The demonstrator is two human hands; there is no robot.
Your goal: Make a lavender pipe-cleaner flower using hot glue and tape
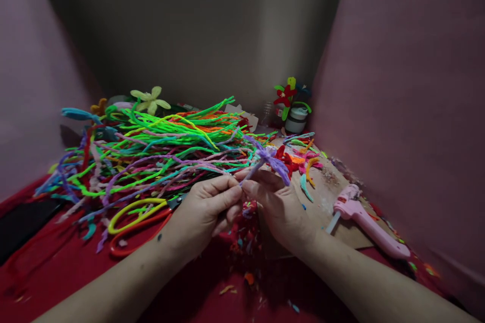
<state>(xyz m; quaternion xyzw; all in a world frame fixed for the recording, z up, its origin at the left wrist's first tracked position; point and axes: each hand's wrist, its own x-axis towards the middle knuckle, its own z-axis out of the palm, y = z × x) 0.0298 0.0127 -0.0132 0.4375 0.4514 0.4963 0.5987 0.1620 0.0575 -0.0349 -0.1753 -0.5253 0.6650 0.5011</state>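
Between my two hands is a purple pipe cleaner flower (270, 157), its petals pointing up and to the right. My left hand (215, 202) pinches the lower end of its stem between thumb and forefinger. Close against it, my right hand (278, 207) has its thumb and fingers closed round the stem just below the petals. Behind my left hand lies a big heap of pipe cleaners (170, 136) in green, pink, purple and other colours. Scissors (138, 219) with yellow and red handles rest beside my left wrist, their blades partly hidden.
A pink glue gun (373, 224) lies on a brown board (326, 197) at right, near loose bent pieces. At the back stand a small pot (296, 120) with a red flower (285, 96) and a pale yellow flower (151, 100). A dark flat object (26, 224) lies far left. Scraps litter the red cloth (212, 287).
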